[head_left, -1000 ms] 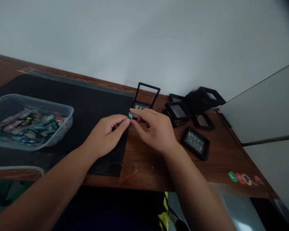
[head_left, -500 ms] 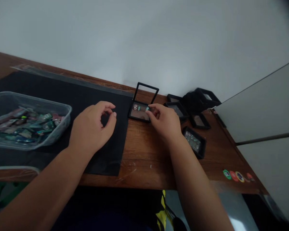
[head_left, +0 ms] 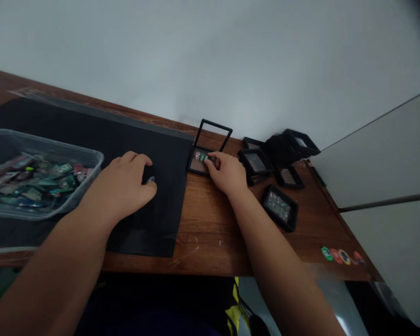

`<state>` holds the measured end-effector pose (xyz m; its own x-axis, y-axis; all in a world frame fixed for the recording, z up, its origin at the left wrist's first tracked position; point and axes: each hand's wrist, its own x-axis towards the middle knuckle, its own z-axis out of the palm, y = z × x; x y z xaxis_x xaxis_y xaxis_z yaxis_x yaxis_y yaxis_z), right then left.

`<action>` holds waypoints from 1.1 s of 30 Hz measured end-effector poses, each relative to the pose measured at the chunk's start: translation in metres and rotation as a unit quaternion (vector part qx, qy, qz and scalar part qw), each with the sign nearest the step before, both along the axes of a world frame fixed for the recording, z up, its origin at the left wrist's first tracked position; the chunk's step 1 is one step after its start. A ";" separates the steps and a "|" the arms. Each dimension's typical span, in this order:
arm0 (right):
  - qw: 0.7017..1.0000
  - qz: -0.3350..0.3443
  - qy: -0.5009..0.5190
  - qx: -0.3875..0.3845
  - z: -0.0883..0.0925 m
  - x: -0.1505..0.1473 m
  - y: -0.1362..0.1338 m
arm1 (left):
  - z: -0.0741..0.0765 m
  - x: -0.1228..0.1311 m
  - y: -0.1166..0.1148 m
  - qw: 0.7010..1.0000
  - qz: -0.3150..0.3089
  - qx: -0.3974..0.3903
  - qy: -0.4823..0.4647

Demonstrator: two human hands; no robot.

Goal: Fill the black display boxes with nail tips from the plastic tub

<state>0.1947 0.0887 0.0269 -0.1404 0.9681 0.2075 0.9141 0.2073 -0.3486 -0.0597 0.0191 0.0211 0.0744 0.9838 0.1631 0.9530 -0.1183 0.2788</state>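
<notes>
My right hand [head_left: 227, 171] is pinched at a small green piece [head_left: 206, 158] inside an open black-framed display case [head_left: 198, 167]. Its lid [head_left: 214, 124] stands raised at the back. Beside the pinched piece lie another green piece [head_left: 202, 157] and a pinkish round piece [head_left: 198, 155]. Over the black mat [head_left: 161, 219], my left hand [head_left: 122, 186] is held with thumb and fingers apart. A small shiny grey spot shows at its thumb tip; whether it is the nail or an object I cannot tell.
A clear plastic tub [head_left: 100, 161] with many small green, pink and blue pieces stands left. To the right are several black frames [head_left: 255, 162], one filled case [head_left: 280, 207], and round stickers [head_left: 336, 255] near the table's edge. A white wall [head_left: 196, 56] rises behind.
My right hand has moved left within the case, bringing the green piece up to the other green one. My left hand has shifted left and down towards the tub, its fingers spreading.
</notes>
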 end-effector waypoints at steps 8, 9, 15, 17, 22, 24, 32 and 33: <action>0.999 0.020 0.045 -0.018 -0.002 0.008 0.003 | 0.001 0.000 0.000 0.998 -0.029 -0.031 -0.056; 0.998 0.024 0.049 -0.019 -0.002 0.009 0.003 | 0.000 0.000 0.000 0.998 -0.030 -0.025 -0.057; 0.998 0.021 0.063 -0.019 0.004 0.017 -0.003 | -0.005 0.001 0.004 0.995 -0.029 0.010 -0.092; 0.997 0.021 0.076 -0.006 0.006 0.018 -0.005 | -0.003 0.001 0.003 0.993 -0.012 0.006 -0.115; 0.994 0.037 0.103 0.026 0.008 0.014 -0.008 | 0.001 0.006 0.001 0.984 0.038 -0.017 -0.174; 0.991 0.045 0.117 0.042 0.008 0.011 -0.011 | 0.000 0.008 0.002 0.976 0.040 -0.005 -0.212; 0.939 0.281 0.187 0.068 0.010 -0.007 -0.032 | 0.010 0.031 -0.006 0.883 -0.006 0.085 -0.462; 0.931 0.304 0.196 0.052 0.010 -0.009 -0.035 | 0.012 0.033 -0.008 0.881 -0.013 0.094 -0.463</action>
<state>0.1852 0.0541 0.0373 -0.5504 0.7057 0.4462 0.4236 0.6965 -0.5792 -0.0264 0.0110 0.0332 -0.1540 0.9328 0.3258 0.3239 -0.2638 0.9086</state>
